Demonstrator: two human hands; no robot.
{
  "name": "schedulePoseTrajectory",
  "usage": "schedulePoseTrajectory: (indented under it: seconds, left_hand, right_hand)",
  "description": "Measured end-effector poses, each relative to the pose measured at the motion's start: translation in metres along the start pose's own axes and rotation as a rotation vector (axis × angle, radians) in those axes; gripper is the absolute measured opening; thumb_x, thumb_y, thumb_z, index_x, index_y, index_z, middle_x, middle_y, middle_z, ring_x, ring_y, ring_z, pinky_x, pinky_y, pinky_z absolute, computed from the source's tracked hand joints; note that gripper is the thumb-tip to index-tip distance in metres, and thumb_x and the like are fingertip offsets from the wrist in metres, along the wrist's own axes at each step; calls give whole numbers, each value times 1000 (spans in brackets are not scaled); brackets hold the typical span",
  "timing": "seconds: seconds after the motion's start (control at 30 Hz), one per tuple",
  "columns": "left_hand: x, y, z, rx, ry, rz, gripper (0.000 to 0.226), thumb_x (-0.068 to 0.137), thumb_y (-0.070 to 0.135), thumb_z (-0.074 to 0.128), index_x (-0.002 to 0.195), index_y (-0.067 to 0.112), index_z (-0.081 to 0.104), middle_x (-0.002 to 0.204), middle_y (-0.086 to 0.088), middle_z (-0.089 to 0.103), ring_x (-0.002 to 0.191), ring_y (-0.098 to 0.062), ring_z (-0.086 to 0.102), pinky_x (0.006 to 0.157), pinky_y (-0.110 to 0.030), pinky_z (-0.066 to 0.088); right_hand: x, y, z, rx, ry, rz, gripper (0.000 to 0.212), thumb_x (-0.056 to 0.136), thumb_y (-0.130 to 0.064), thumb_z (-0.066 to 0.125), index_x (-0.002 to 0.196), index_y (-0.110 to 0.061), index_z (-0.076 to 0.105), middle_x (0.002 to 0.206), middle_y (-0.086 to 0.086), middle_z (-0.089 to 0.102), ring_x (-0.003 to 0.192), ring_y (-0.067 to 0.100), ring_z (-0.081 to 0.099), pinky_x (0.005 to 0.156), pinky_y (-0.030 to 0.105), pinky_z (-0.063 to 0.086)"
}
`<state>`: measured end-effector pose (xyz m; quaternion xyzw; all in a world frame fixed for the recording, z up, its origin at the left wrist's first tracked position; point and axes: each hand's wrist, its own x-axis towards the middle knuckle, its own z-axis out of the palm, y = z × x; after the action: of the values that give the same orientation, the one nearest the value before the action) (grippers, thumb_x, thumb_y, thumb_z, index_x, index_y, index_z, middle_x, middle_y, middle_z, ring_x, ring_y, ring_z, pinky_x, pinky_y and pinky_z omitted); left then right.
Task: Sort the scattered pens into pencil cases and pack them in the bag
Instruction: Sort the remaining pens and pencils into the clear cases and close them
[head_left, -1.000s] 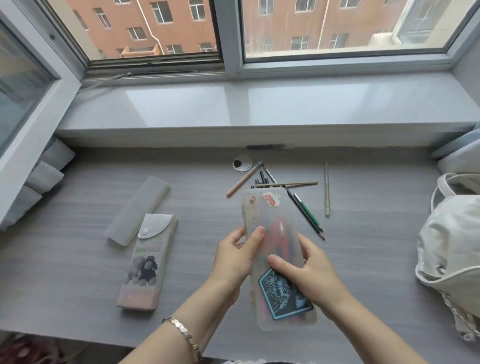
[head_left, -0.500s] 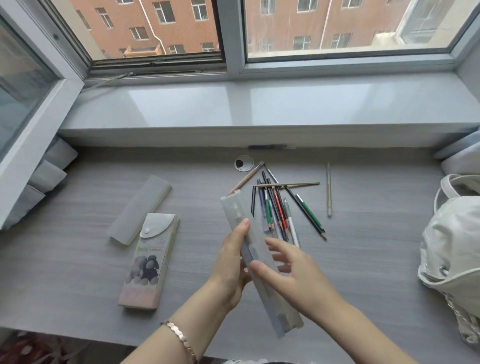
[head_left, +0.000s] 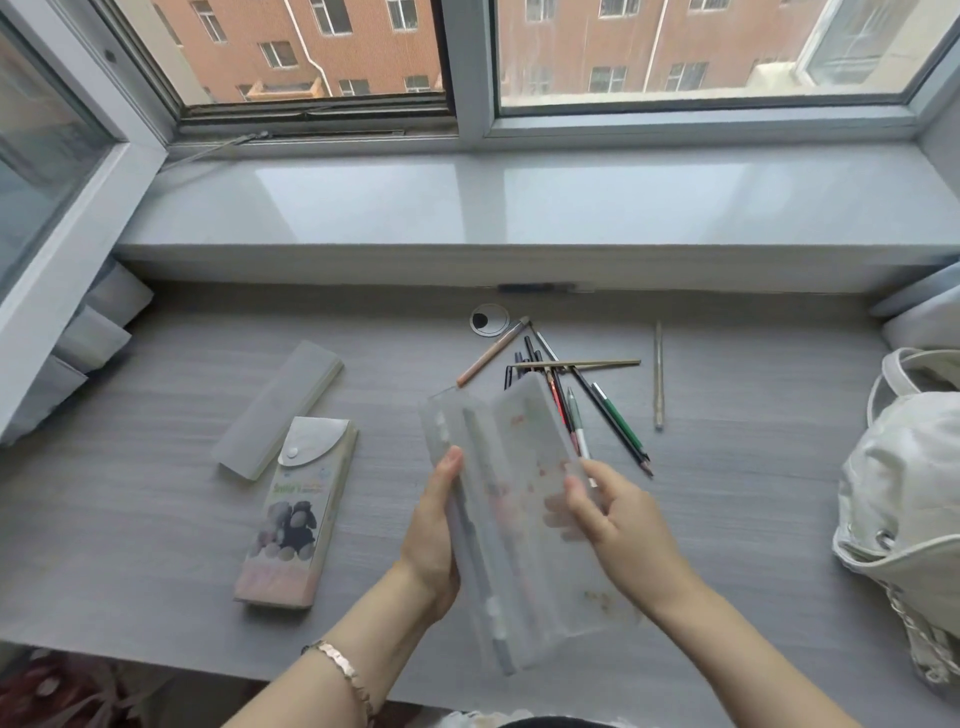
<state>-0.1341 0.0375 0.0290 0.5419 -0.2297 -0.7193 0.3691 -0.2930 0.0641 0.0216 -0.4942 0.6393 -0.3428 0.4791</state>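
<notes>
Translucent pencil case (head_left: 519, 514) now swung open like a book above the desk (head_left: 156, 519), where half a second ago it was shown edge-on and a second ago shut flat with its sticker face up. Open and, as far as the frosted plastic lets one tell, empty: ready to take pens, so sorting can begin. Long axis running from the near edge away toward the window, far end tipped slightly left; hinge side at the left, lid leaf spread to the right. Left hand (head_left: 434, 540) curled around the hinge-side half, thumb along its edge. Right hand (head_left: 618, 519) holding the other leaf, fingers behind the plastic, thumb on top, loosely spread rather than clenched. Just beyond the far end, scattered pens (head_left: 587, 400) in a loose pile, most lying roughly parallel to the case, one thin stick laid crosswise over them, one lone pencil (head_left: 658, 374) apart to the right. To the left, two more cases lying shut: a plain frosted case (head_left: 278, 410) and a printed snap-flap case (head_left: 296, 514) touching it. White bag (head_left: 904, 499) at the desk's right edge.
</notes>
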Motion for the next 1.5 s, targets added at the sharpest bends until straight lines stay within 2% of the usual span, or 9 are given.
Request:
schedulePoseTrajectory:
  seconds: [0.17, 0.3, 0.5, 0.67, 0.83, 1.0, 1.2, 1.3, 1.5]
  left_hand:
    - [15, 14, -29, 92, 103, -165, 66, 90, 62, 28, 117, 13, 64, 114, -15, 68, 105, -32, 63, 91, -46, 49]
    - [13, 16, -32, 245, 269, -202, 89, 72, 84, 32, 134, 22, 49, 143, -5, 46, 132, -24, 41, 112, -43, 28]
    - [9, 25, -37, 306, 419, -59, 71, 91, 61, 25, 141, 10, 38, 150, -7, 34, 140, -26, 26, 114, -39, 17]
    - [9, 25, -37, 350, 459, -32, 68, 94, 57, 21, 137, 8, 43, 141, -8, 45, 136, -27, 34, 110, -37, 25]
    - [9, 24, -40, 330, 494, -1, 63, 96, 52, 21, 130, 7, 50, 121, -7, 55, 126, -28, 45, 88, -29, 31]
    - [9, 20, -46, 328, 496, 21, 60, 97, 51, 20, 129, 10, 51, 106, 1, 49, 113, -18, 47, 87, -26, 29]
    - [20, 9, -52, 390, 494, -69, 70, 90, 63, 21, 120, 12, 59, 121, -3, 59, 114, -22, 52, 101, -35, 36]
    - [20, 4, -46, 402, 471, -58, 69, 92, 60, 20, 122, 10, 58, 114, -1, 59, 112, -22, 53, 91, -29, 35]
    - [18, 4, -39, 413, 455, -47, 68, 93, 58, 21, 126, 9, 55, 124, -7, 56, 121, -24, 48, 97, -28, 33]
  right_hand:
    - [8, -1, -8, 357, 58, 148, 20, 98, -18, 36, 89, -21, 54, 73, 11, 69, 59, 14, 70, 50, 24, 55]
    - [9, -5, 3, 483, -150, 159, 19, 98, -19, 33, 104, -19, 51, 73, 5, 71, 63, 17, 71, 55, 26, 55]
    - [51, 27, 6, -372, 141, 106, 18, 93, -17, 47, 101, -10, 61, 93, 10, 64, 85, 27, 61, 75, 35, 46]
    - [75, 47, 9, -752, 69, 246, 32, 89, -6, 44, 121, -5, 43, 117, 18, 50, 103, 34, 51, 81, 38, 43]
    - [73, 42, -7, -566, 40, 210, 45, 85, 0, 42, 127, -15, 39, 92, 13, 48, 72, 30, 51, 56, 31, 36]
    - [44, 6, -21, -55, 20, 169, 36, 91, 2, 29, 101, -11, 62, 62, 7, 58, 49, 20, 59, 49, 24, 52]
    - [13, -58, -24, 392, -268, 73, 5, 90, -3, 50, 90, -5, 55, 69, 9, 72, 68, 15, 70, 49, 17, 50]
    - [8, -70, 3, 244, -368, 54, 15, 94, -15, 47, 83, -7, 54, 57, 4, 68, 56, 20, 63, 42, 20, 40]
    - [12, -47, 55, -399, -391, 62, 29, 92, -35, 51, 80, -9, 56, 61, 4, 65, 55, 14, 62, 65, 27, 51]
